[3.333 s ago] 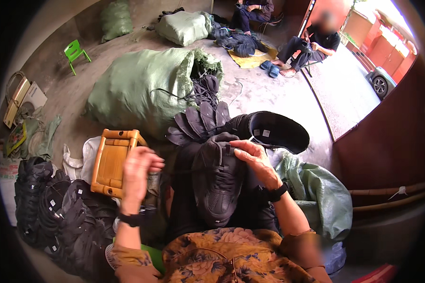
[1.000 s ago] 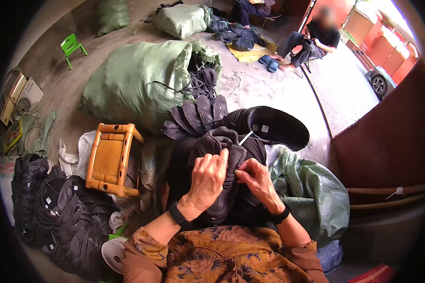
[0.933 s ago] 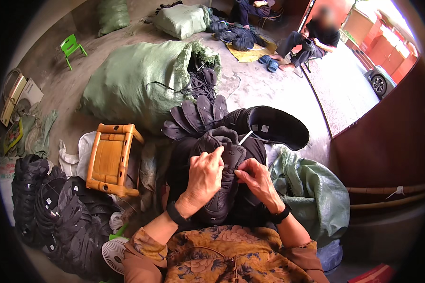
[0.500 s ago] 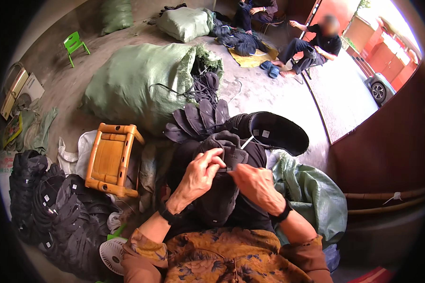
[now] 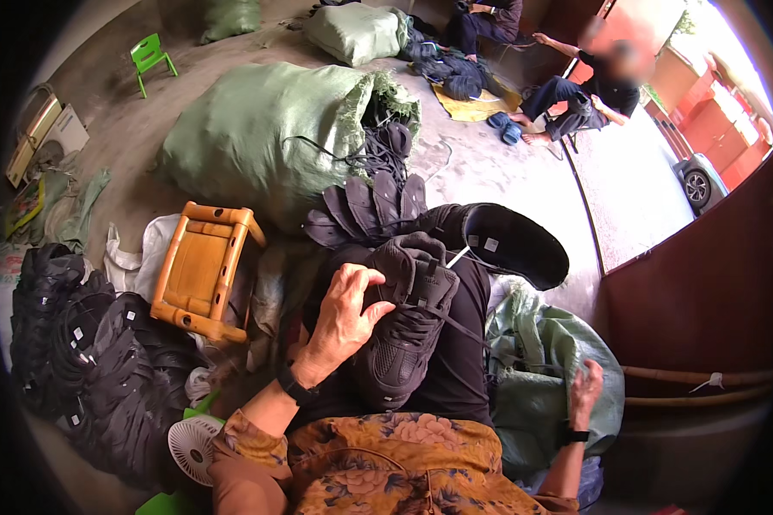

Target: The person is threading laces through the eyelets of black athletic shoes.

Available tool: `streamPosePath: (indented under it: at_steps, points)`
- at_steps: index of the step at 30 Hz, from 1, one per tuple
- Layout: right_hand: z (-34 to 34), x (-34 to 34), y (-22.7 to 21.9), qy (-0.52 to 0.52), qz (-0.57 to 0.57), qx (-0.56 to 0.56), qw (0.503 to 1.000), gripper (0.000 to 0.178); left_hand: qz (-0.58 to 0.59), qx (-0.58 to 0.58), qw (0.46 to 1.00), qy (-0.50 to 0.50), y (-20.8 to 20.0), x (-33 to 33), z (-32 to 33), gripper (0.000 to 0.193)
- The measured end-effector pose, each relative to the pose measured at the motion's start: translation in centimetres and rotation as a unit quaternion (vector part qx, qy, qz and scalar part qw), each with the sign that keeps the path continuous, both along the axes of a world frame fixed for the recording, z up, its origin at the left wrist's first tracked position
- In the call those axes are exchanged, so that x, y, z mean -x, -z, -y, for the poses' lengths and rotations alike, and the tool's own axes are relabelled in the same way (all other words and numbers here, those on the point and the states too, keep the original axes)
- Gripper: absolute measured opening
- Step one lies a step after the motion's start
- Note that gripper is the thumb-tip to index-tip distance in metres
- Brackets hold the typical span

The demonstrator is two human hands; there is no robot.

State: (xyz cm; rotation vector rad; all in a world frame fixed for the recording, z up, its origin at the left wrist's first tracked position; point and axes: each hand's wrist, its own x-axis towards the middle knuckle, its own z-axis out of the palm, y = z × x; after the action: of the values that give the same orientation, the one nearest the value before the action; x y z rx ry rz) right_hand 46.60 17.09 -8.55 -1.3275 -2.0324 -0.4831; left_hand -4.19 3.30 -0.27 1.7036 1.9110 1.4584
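Observation:
A black lace-up shoe point(image 5: 401, 330) rests on my lap, toe toward me, its dark laces running through the eyelets and one end trailing right. At its left side is my left hand point(image 5: 345, 313), with thumb and forefinger curved apart and the thumb tip against the shoe. A short white strip point(image 5: 458, 257) sticks out by the shoe's collar. Off to the right, my right hand point(image 5: 585, 393) is over a green woven sack point(image 5: 545, 403), fingers loosely bent and apart, with nothing visible in them. Whether it touches the sack is hard to tell.
Beyond my knees lie a row of black shoe pieces point(image 5: 365, 210) and a large black curved piece point(image 5: 520, 245). A bulging green sack point(image 5: 249, 137) spills dark laces. On the left are a bamboo stool point(image 5: 202, 270), piled black shoes point(image 5: 103, 369) and a small fan point(image 5: 193, 451). Two people sit farther back.
My right hand has left the shoe and moved right and down to the green sack. The left hand has shifted slightly left and down, and the shoe's laced front now shows.

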Motion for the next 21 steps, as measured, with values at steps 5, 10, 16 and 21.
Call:
streamPosePath:
  at_steps: [5, 10, 16, 21]
  points:
    - [6.3, 19.3, -9.5, -0.202, -0.379, 0.577, 0.695, 0.022, -0.095, 0.041, 0.994, 0.018, -0.2, 0.4, 0.7, 0.027]
    - [7.0, 25.8, -8.0, -0.235, -0.554, 0.747, 0.282, 0.040, 0.002, 0.072, 0.997, 0.026, 0.3, 1.2, 0.3, 0.025]
    - [4.5, 27.6, -5.6, -0.196, -0.735, 0.624, 0.178, 0.029, -0.033, 0.071, 0.993, 0.085, -0.6, 1.1, 0.5, 0.042]
    - [3.2, 25.6, -9.0, -0.288, -0.694, 0.499, 0.430, 0.026, 0.063, 0.153, 0.980, 0.110, -1.0, 1.5, 0.4, 0.037]
